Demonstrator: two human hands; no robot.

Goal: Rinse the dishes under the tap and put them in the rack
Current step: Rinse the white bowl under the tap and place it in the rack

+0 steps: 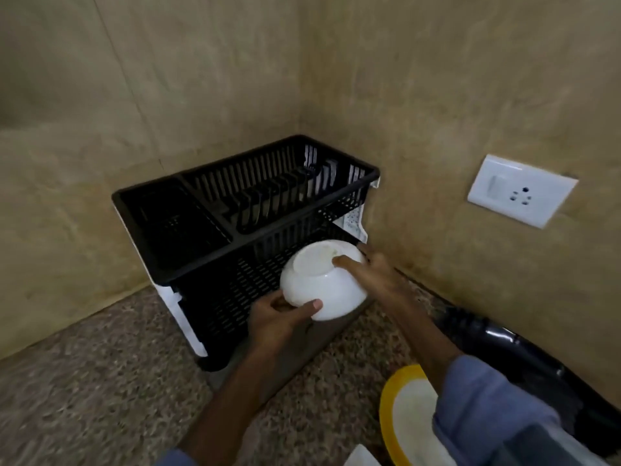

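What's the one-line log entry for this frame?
phase: racking | white bowl: upside down, held by left hand and right hand | at: rack lower tier front | released: no

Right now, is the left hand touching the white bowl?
Touching. The head view shows the left hand gripping the white bowl at its lower edge, thumb pressed on its side.

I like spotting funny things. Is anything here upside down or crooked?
Yes, the white bowl is upside down, bottom facing up, held by the left hand and right hand in front of the black rack. That suits draining, so it isn't really wrong. Nothing looks spilled or broken.
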